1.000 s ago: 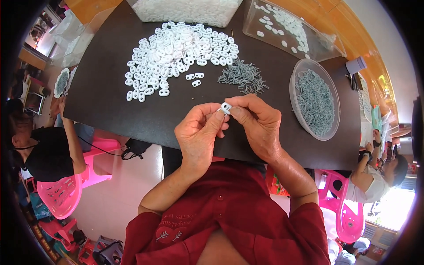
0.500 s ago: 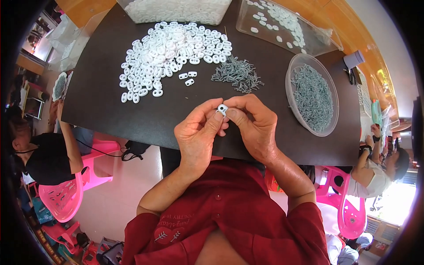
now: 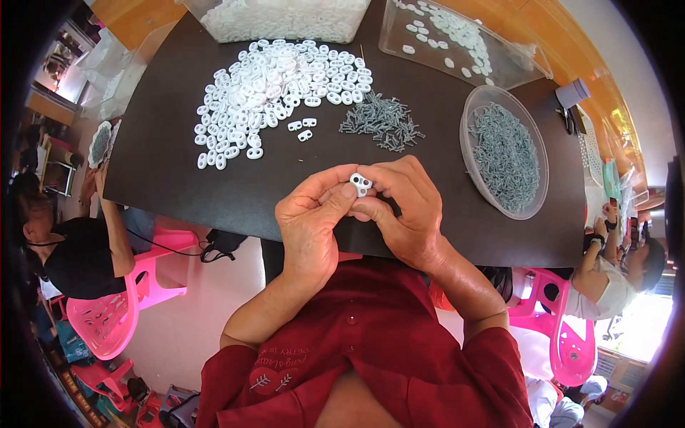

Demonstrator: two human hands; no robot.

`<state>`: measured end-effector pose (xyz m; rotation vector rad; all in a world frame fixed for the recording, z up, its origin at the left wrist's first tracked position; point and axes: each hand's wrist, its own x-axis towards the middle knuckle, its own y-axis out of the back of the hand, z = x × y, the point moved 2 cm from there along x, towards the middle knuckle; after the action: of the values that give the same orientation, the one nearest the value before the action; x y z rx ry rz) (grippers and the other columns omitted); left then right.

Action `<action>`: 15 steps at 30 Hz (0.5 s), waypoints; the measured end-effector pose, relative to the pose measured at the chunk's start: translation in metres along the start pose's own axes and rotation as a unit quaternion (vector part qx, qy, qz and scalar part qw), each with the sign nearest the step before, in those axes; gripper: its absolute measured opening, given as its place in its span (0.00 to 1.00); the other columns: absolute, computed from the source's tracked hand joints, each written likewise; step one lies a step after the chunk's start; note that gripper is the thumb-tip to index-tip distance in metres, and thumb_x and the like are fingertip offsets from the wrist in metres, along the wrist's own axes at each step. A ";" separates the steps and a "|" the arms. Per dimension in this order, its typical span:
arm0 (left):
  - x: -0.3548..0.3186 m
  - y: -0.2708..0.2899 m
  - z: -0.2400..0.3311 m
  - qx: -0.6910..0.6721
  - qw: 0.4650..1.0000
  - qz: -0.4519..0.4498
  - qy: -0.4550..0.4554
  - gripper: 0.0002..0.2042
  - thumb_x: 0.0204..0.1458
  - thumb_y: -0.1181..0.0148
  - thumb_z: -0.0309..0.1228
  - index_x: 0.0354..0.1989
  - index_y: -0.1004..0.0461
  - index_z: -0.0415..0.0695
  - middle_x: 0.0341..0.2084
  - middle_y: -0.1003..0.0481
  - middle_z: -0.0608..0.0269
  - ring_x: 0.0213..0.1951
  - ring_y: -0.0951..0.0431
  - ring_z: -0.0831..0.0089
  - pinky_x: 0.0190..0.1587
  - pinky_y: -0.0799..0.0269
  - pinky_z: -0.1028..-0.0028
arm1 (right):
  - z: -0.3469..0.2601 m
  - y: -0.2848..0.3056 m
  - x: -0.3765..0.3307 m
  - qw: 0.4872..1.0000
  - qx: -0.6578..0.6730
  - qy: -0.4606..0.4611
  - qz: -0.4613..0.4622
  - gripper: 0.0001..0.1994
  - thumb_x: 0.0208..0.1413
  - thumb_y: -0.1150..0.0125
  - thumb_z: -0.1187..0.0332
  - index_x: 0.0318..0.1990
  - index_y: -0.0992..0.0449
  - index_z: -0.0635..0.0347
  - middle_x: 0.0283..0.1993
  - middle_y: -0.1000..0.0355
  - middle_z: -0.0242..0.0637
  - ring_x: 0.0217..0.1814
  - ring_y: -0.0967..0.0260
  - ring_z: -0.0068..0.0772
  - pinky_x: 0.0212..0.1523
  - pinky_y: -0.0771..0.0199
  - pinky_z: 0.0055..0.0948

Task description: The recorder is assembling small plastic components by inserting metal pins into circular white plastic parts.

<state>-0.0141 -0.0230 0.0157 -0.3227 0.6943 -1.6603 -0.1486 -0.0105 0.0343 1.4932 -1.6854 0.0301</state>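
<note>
Over the near edge of the dark table, my left hand and my right hand meet around a small white cord lock with two holes. My left thumb presses on its lower left side, while the right fingers close on its right edge; my right thumb lies just below. Beyond the hands lie three white pieces set apart from a large heap of white oval two-hole pieces. To the right of these is a loose pile of thin grey pieces that look like small springs.
A round clear tub full of the same grey pieces stands at the right. At the back are a clear bin of white parts and a shallow clear tray. People sit left and right near pink chairs.
The cord lock has turned, so both of its holes now face up. My right thumb has slid down off it, and the left hand has shifted slightly left.
</note>
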 end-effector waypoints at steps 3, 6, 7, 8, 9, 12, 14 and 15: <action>-0.003 0.001 0.002 0.018 0.999 -0.014 -0.023 0.10 0.54 0.45 0.21 0.44 0.27 0.31 0.32 0.23 0.58 0.29 0.25 0.79 0.34 0.29 0.82 | 0.000 -0.001 -0.003 0.999 -0.027 0.037 0.026 0.18 0.37 0.33 0.80 0.41 0.25 0.65 0.34 0.28 0.38 0.30 0.34 0.29 0.28 0.33 0.22; -0.004 0.003 0.003 0.060 0.997 -0.021 -0.049 0.10 0.54 0.45 0.20 0.43 0.27 0.30 0.32 0.23 0.56 0.30 0.26 0.76 0.35 0.29 0.79 | -0.003 -0.001 -0.003 0.998 -0.026 0.039 0.039 0.17 0.37 0.33 0.81 0.40 0.25 0.65 0.33 0.28 0.38 0.30 0.34 0.29 0.27 0.32 0.23; -0.004 0.004 0.004 0.076 0.995 -0.027 -0.065 0.10 0.53 0.45 0.20 0.43 0.26 0.30 0.32 0.24 0.57 0.30 0.27 0.77 0.35 0.30 0.80 | -0.003 -0.001 -0.003 0.999 -0.019 0.032 0.039 0.17 0.38 0.33 0.80 0.40 0.25 0.65 0.33 0.28 0.37 0.30 0.34 0.28 0.27 0.32 0.23; -0.004 0.004 0.005 0.092 0.992 -0.034 -0.082 0.10 0.53 0.44 0.21 0.43 0.26 0.30 0.32 0.24 0.58 0.30 0.27 0.78 0.34 0.30 0.81 | -0.004 -0.002 -0.002 0.999 -0.013 0.025 0.039 0.17 0.38 0.33 0.80 0.40 0.25 0.65 0.34 0.28 0.37 0.30 0.35 0.28 0.28 0.32 0.23; -0.004 0.006 0.005 0.092 0.992 -0.034 -0.083 0.10 0.53 0.44 0.21 0.43 0.26 0.30 0.32 0.24 0.58 0.30 0.27 0.78 0.34 0.30 0.81 | -0.006 -0.001 -0.003 0.999 -0.013 0.026 0.039 0.17 0.38 0.33 0.80 0.40 0.25 0.65 0.34 0.28 0.37 0.30 0.35 0.28 0.28 0.32 0.23; -0.003 0.009 0.006 0.071 0.993 -0.055 -0.077 0.10 0.53 0.43 0.21 0.43 0.26 0.31 0.32 0.24 0.59 0.31 0.28 0.79 0.35 0.31 0.81 | -0.008 -0.001 -0.001 0.999 0.008 0.007 0.040 0.16 0.38 0.32 0.80 0.39 0.24 0.65 0.32 0.27 0.36 0.29 0.35 0.26 0.27 0.33 0.22; -0.005 0.008 0.009 0.082 0.990 -0.067 -0.092 0.10 0.53 0.43 0.21 0.43 0.26 0.31 0.33 0.24 0.61 0.32 0.28 0.80 0.37 0.31 0.81 | -0.010 -0.001 0.000 0.999 0.012 0.030 0.029 0.16 0.38 0.31 0.79 0.39 0.24 0.65 0.30 0.28 0.34 0.28 0.36 0.25 0.26 0.35 0.21; -0.004 0.009 0.009 0.081 0.990 -0.066 -0.092 0.10 0.53 0.43 0.21 0.43 0.26 0.31 0.33 0.24 0.61 0.32 0.28 0.80 0.37 0.31 0.81 | -0.010 -0.001 0.001 0.999 0.012 0.030 0.028 0.16 0.38 0.31 0.79 0.39 0.24 0.65 0.30 0.28 0.34 0.28 0.36 0.25 0.26 0.35 0.21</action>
<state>-0.0011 -0.0226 0.0175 -0.4062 0.4051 -1.7735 -0.1421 -0.0064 0.0408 1.4492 -1.6829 0.1237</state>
